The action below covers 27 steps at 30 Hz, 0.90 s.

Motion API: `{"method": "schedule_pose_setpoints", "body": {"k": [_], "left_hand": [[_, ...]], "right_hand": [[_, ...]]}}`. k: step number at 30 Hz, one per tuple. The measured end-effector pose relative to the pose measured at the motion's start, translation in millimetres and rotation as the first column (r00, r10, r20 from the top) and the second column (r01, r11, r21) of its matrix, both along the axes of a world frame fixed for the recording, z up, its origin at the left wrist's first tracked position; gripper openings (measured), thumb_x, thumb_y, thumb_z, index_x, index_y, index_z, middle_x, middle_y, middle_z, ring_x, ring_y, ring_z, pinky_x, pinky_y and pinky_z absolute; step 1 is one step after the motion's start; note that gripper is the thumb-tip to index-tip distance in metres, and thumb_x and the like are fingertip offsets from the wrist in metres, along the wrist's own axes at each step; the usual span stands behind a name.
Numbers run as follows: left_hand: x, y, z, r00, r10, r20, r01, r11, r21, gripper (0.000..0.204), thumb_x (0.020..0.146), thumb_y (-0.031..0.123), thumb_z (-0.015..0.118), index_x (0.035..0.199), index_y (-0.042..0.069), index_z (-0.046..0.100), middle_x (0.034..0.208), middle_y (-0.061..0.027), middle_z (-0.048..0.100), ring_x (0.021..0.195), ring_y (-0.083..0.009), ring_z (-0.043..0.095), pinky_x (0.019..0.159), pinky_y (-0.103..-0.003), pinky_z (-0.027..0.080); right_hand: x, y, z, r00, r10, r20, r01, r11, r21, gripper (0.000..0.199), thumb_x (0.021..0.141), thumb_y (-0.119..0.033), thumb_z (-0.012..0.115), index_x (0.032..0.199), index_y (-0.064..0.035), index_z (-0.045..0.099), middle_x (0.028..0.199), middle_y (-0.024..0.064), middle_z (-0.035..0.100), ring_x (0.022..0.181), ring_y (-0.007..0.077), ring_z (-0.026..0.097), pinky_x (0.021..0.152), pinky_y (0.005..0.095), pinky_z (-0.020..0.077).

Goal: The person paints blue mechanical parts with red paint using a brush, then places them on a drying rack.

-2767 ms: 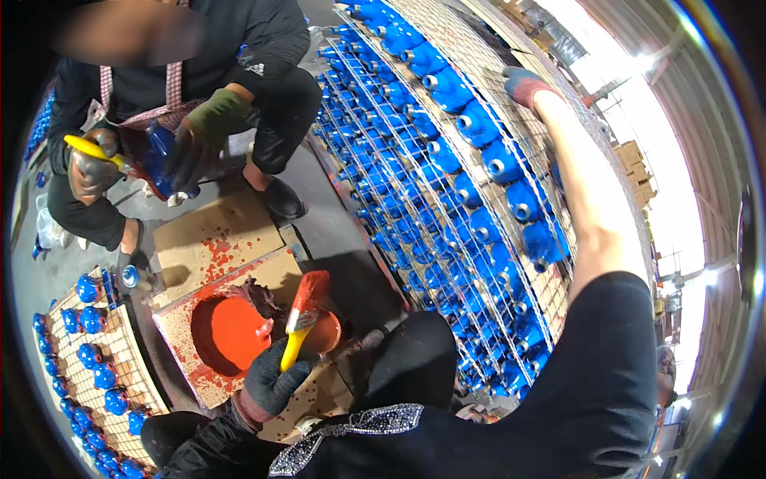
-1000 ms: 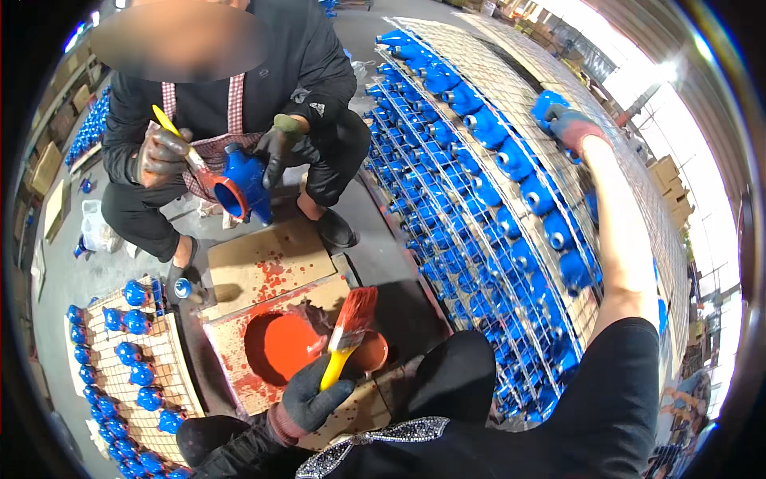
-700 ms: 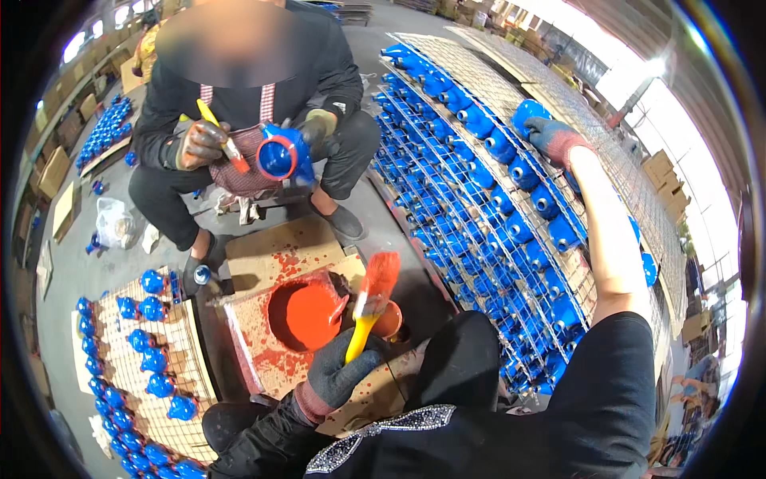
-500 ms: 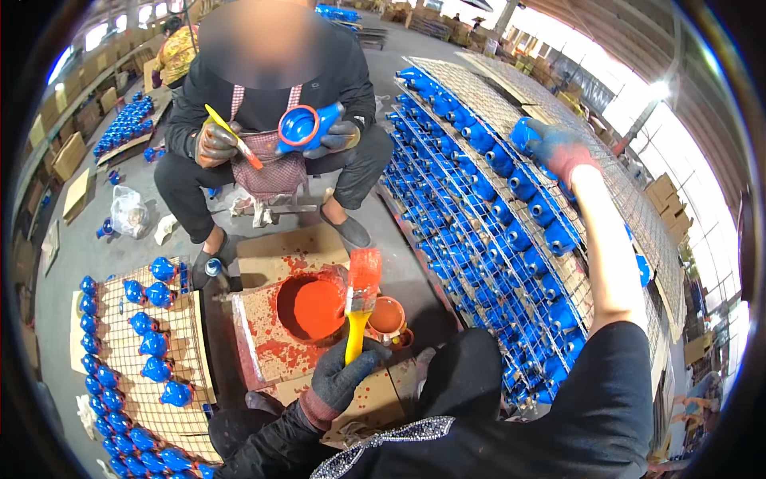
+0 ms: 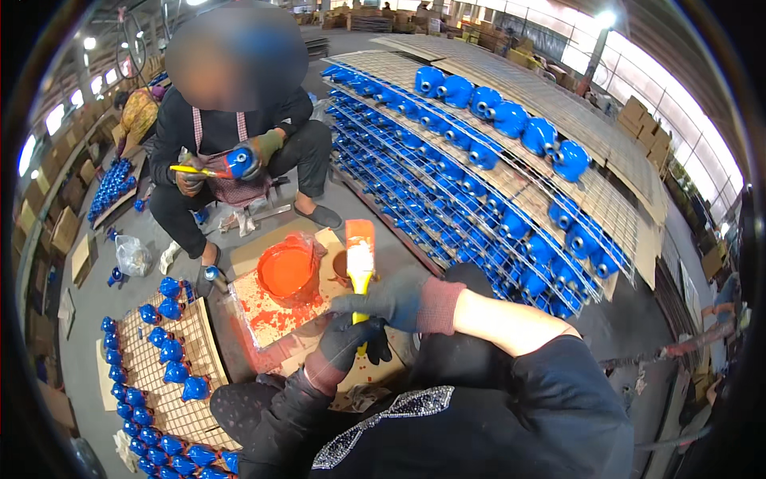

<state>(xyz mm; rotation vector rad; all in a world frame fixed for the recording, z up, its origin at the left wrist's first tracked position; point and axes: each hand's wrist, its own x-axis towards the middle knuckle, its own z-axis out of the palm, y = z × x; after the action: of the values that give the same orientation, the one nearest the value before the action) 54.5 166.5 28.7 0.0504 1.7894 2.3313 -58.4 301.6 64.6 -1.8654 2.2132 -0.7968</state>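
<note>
At centre frame, left hand (image 5: 345, 342) in a dark glove grips the yellow-handled flat paintbrush with orange-stained bristles (image 5: 360, 263), fingers wrapped tight round the handle, brush upright, bristles at 12 o'clock from the fist. Right hand (image 5: 392, 297) in a grey glove with a red knit cuff sits at 2 o'clock from the left hand, touching the brush handle; fingers curled loosely against it, cannot tell if they actually clamp it.

Round orange paint bucket (image 5: 288, 271) sits at 10 o'clock from the brush, near it, on paint-spattered brown cardboard sheet (image 5: 263, 315) on the floor. A small brown cup (image 5: 341, 264) stands just beside the bristles, at 9 o'clock.

Wire mesh racks loaded with blue cast valve bodies (image 5: 511, 160) run from 12 to 3 o'clock. A smaller mesh tray with more blue parts (image 5: 163, 351) lies at 8 o'clock.

A seated person in a black top (image 5: 231, 128) at 11 o'clock holds a blue part and a yellow brush (image 5: 215, 169).
</note>
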Motion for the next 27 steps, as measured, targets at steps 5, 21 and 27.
{"method": "schedule_pose_setpoints", "body": {"k": [5, 21, 27], "left_hand": [[6.0, 17.6, -5.1, 0.891, -0.207, -0.404, 0.118, 0.965, -0.235, 0.024, 0.099, 0.017, 0.047, 0.09, 0.002, 0.064, 0.085, -0.0096, 0.065, 0.073, -0.0172, 0.063, 0.068, -0.029, 0.05], [-39.4, -53.5, 22.1, 0.784, -0.022, -0.621, -0.29, 0.871, -0.396, 0.018, 0.093, 0.022, 0.058, 0.094, 0.004, 0.059, 0.082, -0.0036, 0.06, 0.075, -0.0125, 0.059, 0.065, -0.029, 0.05], [-55.5, -82.1, 0.3, 0.891, 0.193, -0.41, -0.246, 0.966, -0.081, 0.026, 0.099, 0.028, 0.053, 0.094, 0.004, 0.06, 0.082, -0.0033, 0.062, 0.073, -0.0108, 0.06, 0.064, -0.025, 0.05]], "right_hand": [[-39.4, 60.1, 39.2, 0.78, -0.403, -0.479, 0.316, 0.914, -0.255, 0.025, 0.083, -0.017, 0.061, 0.106, -0.0252, 0.065, 0.08, 0.0071, 0.065, 0.074, 0.0274, 0.067, 0.061, 0.0385, 0.0525], [-221.5, 254.0, 103.2, 0.059, -0.763, -0.643, 0.868, 0.358, -0.344, 0.016, 0.092, -0.023, 0.047, 0.097, -0.0134, 0.058, 0.088, 0.0192, 0.065, 0.085, 0.0375, 0.065, 0.07, 0.0477, 0.0483], [-189.6, 248.5, 140.1, 0.098, -0.892, -0.441, 0.81, 0.329, -0.485, 0.025, 0.088, -0.009, 0.058, 0.112, -0.0086, 0.064, 0.101, 0.0144, 0.067, 0.095, 0.0264, 0.063, 0.088, 0.036, 0.0473]]}}
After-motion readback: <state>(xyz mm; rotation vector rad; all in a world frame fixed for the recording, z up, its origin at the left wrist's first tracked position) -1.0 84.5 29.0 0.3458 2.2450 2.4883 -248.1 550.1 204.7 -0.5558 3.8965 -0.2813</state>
